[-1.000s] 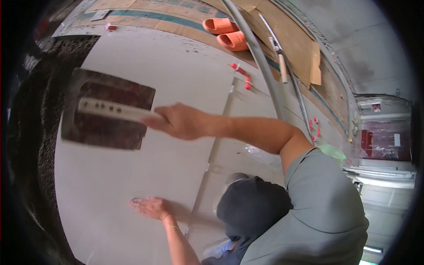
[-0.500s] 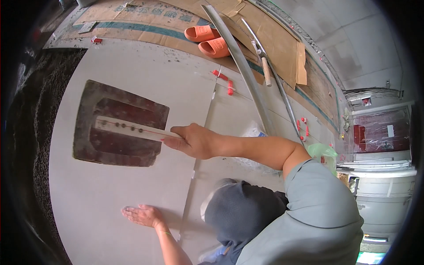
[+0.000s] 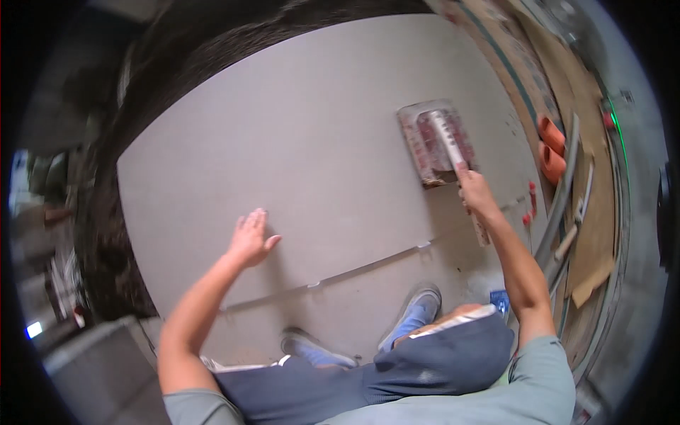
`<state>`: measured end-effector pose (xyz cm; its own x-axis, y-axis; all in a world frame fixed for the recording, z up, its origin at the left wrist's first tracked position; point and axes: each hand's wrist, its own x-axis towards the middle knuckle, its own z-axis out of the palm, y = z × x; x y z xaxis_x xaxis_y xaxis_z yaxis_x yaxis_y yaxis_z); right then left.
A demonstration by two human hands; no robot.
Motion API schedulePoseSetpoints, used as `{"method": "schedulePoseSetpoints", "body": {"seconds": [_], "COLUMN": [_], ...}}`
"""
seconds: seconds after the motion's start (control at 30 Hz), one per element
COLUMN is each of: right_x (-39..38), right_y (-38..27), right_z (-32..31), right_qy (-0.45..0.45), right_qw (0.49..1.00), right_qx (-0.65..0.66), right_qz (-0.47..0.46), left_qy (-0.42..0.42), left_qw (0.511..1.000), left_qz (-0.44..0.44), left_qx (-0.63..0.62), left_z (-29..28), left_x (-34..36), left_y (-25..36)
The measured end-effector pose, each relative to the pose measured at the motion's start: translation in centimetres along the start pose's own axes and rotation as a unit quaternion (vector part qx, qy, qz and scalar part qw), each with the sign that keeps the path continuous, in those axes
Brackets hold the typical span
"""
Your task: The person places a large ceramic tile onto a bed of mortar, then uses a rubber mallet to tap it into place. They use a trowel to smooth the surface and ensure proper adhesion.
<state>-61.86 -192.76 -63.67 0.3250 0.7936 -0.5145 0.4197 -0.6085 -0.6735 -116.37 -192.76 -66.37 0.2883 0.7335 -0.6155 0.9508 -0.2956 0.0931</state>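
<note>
A large pale grey floor tile (image 3: 312,149) fills the middle of the view. My left hand (image 3: 250,239) lies flat on it with fingers spread, holding nothing. My right hand (image 3: 476,193) reaches forward on the right and grips the long pale handle of a flat rectangular trowel (image 3: 433,142). The trowel's mortar-stained blade rests on the tile just beyond that hand. I crouch, with both blue shoes (image 3: 414,315) on the neighbouring tile below the joint line.
Dark wet mortar (image 3: 117,212) borders the tile at the left and top. Small red tile spacers (image 3: 530,205) sit in the joints at right. Two orange sandals (image 3: 551,149), metal pipes (image 3: 563,191) and cardboard sheets (image 3: 595,234) lie along the right edge.
The view has swung round strongly. My right hand has carried the trowel from a raised position down onto the tile at the right. My left hand stays flat on the tile.
</note>
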Motion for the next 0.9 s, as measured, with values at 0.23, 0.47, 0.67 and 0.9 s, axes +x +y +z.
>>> {"method": "schedulePoseSetpoints", "body": {"seconds": [0.23,0.47,0.67,0.9], "right_x": [-7.0,1.2,-6.5,-2.3], "right_y": [-18.9,-11.5,-31.0,-20.6], "right_z": [5.3,20.3,23.5,31.7], "right_qy": [-0.074,-0.135,-0.214,-0.201], "right_qw": [0.955,0.948,0.945,0.904], "right_qx": [0.045,-0.249,-0.143,-0.194], "right_qz": [-0.284,-0.148,-0.201,-0.324], "left_qy": [-0.013,0.251,0.308,0.421], "left_qw": [0.959,0.903,0.876,0.824], "left_qz": [-0.278,-0.332,-0.358,-0.332], "left_qx": [-0.049,-0.109,-0.091,-0.184], "left_z": [15.2,18.7,20.4,19.5], "left_x": [-15.2,-9.2,-11.3,-10.8], "left_y": [-12.4,-8.9,-9.4,-9.3]}}
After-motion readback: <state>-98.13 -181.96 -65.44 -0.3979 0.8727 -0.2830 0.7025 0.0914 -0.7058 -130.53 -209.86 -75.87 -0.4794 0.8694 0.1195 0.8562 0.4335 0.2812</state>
